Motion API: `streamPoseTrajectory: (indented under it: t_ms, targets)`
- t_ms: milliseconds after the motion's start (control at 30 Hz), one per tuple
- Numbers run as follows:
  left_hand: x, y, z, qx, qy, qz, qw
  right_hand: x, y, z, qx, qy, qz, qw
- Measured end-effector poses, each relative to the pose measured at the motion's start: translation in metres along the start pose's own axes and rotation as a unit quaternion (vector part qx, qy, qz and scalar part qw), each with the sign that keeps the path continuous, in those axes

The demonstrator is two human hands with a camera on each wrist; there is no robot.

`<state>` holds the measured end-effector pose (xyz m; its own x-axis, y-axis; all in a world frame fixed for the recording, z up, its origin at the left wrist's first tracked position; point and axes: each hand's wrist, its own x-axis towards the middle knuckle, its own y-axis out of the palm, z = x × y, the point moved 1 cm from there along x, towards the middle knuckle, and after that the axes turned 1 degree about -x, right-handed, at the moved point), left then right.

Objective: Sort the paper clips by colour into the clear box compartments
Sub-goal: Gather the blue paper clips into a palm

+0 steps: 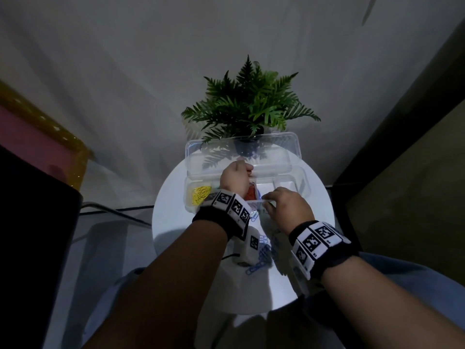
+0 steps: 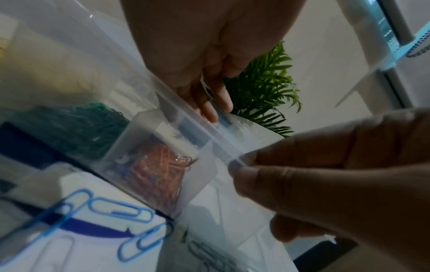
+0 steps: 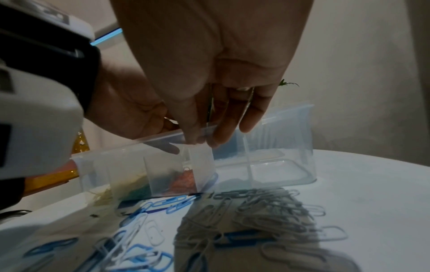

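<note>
The clear box (image 1: 300,183) stands open on the round white table (image 1: 320,222), lid (image 1: 241,153) upright behind it. Yellow clips (image 1: 200,193) fill its left compartment, green clips (image 2: 76,128) the one beside it, red-orange clips (image 2: 160,165) the middle one. My left hand (image 2: 214,106) hangs over the red compartment, fingers pointing down near the rim, nothing visible between them. My right hand (image 3: 200,141) pinches the box's front wall between thumb and fingers. Loose blue clips (image 2: 121,211) and grey clips (image 3: 267,211) lie on the table in front of the box.
A potted fern (image 1: 249,104) stands right behind the box lid. The two right compartments (image 3: 267,162) hold nothing. A dark object (image 1: 30,222) lies left of the table. The table edge is close on all sides.
</note>
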<state>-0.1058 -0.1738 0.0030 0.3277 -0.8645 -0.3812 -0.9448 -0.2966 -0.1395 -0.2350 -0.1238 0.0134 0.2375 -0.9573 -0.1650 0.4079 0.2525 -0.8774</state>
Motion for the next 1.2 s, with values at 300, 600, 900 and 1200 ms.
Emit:
streamPoseTrajectory:
  t_ms: [300,600,900,1200]
  targets:
    - [-0.051,-0.06,-0.008,-0.111,0.025,-0.022,0.993,-0.021,-0.003,0.006,0.023,-0.07,-0.039,0.997]
    - [-0.11,-0.106,0.051,-0.258,-0.165,-0.06,0.95,-0.044,0.02,-0.002,-0.082,0.041,0.153,0.984]
    - [-0.104,-0.12,0.066,-0.282,-0.213,-0.042,0.934,-0.032,0.041,0.039,-0.063,-0.098,0.123,0.986]
    - [-0.094,-0.118,0.063,-0.273,-0.234,-0.004,0.933,-0.005,0.074,0.066,-0.082,-0.119,0.157,0.977]
